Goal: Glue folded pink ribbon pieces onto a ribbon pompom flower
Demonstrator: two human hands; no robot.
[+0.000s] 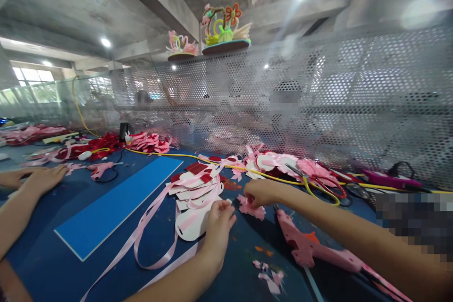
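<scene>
My left hand (220,226) is closed, thumb and fingertips pressed together, beside a stack of white cards (193,223) wrapped with pink ribbon. Whatever its fingers pinch is too small to make out. To the right, my right hand (262,192) reaches down with curled fingers on a ruffled piece of pink ribbon (253,210) on the table. Close below that forearm lies a pink glue gun (306,247), its nozzle towards the ribbon piece. Long pink ribbon tails (143,231) trail from the stack towards me.
A blue board (120,207) lies left of the stack. Another person's hands (46,180) work at far left near a second glue gun (100,170). Behind are ribbon piles (318,170), scissors (299,173), a yellow cable (184,155) and a perforated metal screen (226,99). Ribbon scraps (269,277) lie in front.
</scene>
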